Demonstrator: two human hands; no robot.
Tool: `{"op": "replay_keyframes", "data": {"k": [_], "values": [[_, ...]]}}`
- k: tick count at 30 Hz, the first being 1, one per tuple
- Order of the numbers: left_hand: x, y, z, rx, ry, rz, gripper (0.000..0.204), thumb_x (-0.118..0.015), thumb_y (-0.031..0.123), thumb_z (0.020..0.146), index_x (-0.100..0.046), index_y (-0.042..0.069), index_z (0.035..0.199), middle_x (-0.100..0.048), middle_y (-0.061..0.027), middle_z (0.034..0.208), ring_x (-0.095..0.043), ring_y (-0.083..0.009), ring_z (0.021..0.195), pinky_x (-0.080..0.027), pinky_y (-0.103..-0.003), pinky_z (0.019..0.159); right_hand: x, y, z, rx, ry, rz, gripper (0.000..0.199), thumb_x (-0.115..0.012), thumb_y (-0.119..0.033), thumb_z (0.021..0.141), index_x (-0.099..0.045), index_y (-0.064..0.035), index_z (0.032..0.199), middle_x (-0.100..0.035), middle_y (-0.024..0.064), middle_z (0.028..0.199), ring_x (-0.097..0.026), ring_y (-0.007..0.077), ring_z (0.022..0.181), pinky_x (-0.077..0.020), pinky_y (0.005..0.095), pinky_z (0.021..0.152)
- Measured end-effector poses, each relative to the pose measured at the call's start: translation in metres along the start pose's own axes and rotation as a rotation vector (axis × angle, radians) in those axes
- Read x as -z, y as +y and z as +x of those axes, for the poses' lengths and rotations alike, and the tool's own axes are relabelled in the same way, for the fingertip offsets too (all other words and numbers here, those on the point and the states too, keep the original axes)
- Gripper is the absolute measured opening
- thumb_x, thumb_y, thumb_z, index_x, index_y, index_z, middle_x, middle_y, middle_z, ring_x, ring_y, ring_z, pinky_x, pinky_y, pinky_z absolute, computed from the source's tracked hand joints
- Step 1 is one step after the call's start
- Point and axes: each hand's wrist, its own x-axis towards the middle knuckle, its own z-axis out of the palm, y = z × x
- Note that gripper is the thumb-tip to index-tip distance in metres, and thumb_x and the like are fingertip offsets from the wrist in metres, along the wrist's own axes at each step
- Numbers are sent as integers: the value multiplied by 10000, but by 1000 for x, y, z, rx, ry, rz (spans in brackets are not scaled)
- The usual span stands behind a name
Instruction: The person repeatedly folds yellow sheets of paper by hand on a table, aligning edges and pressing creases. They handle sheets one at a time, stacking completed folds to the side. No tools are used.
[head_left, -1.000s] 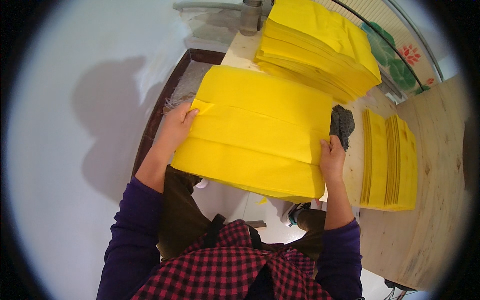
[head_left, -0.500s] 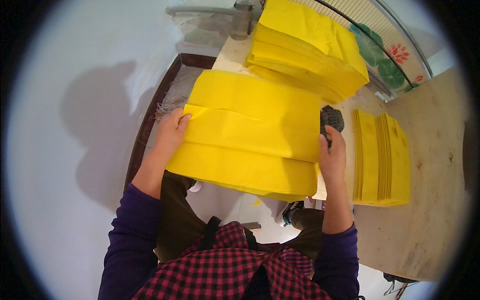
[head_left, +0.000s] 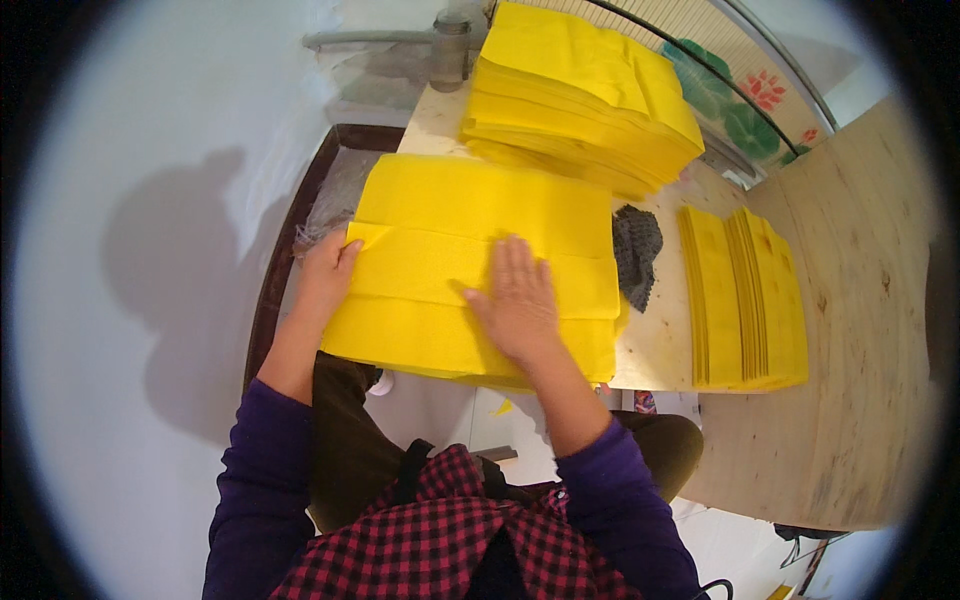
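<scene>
Before me lies a stack of yellow fabric sheets (head_left: 430, 200), with the top piece folded across its width and the near edge overhanging the table. At the fold's left end, my left hand (head_left: 328, 270) pinches the yellow fabric between thumb and fingers. My right hand (head_left: 520, 300) rests flat on the folded part, right of the middle, its fingers stretched out and the thumb apart. A crumpled dark grey cloth (head_left: 637, 250) with a jagged edge lies just right of this stack.
A thick yellow pile (head_left: 590, 100) stands at the back. Folded yellow bundles (head_left: 750, 300) sit at the right by a wooden panel (head_left: 860, 330). A jar (head_left: 450, 50) stands at the back left. A dark-rimmed tray (head_left: 275, 270) holding clear plastic lies along the left wall.
My right hand has left the stack's right edge and moved left onto the folded fabric, lying flat. My left hand keeps its pinch at the left edge. The view has shifted slightly.
</scene>
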Motion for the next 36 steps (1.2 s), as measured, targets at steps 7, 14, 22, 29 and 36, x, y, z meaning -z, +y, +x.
{"op": "replay_keyframes", "data": {"k": [7, 14, 22, 29, 36], "values": [[-7, -12, 2, 109, -27, -40, 198, -590, 186, 921, -580, 8, 1006, -623, -189, 853, -609, -346, 777, -463, -394, 679, 4, 57, -29, -184, 22, -85, 823, -424, -560, 927, -211, 1, 1489, -186, 169, 1566, -148, 266, 1460, -92, 439, 1178], [29, 23, 0, -14, 132, 217, 268, -555, 158, 951, -563, 28, 1185, -644, -127, 1045, -606, -247, 921, -485, -360, 803, 9, 52, -29, -207, -9, -76, 832, -387, -577, 934, -198, 12, 1491, -169, 165, 1572, -129, 263, 1464, -92, 436, 1178], [-67, 135, -48, -299, -345, 300, 519, -500, 293, 944, -425, 37, 1389, -387, -177, 1461, -300, -338, 1388, -191, -475, 1148, 9, 54, -29, -199, -14, -81, 841, -371, -594, 935, -189, 8, 1494, -155, 165, 1575, -114, 262, 1467, -90, 438, 1177], [-57, 109, -31, 13, -349, 651, 672, -414, 449, 965, -252, 68, 1494, -209, -130, 1568, -149, -253, 1462, -68, -474, 1175, 9, 54, -31, -204, -24, -74, 839, -363, -592, 940, -180, 9, 1496, -145, 170, 1576, -103, 268, 1469, -89, 433, 1178], [-43, 89, -25, 143, -321, 706, 720, -425, 485, 950, -222, 75, 1505, -162, -121, 1583, -114, -246, 1470, -66, -474, 1175, 21, 40, -27, -198, -29, -48, 794, -414, -534, 947, -223, 25, 1477, -185, 201, 1557, -130, 292, 1462, -115, 453, 1173]]}}
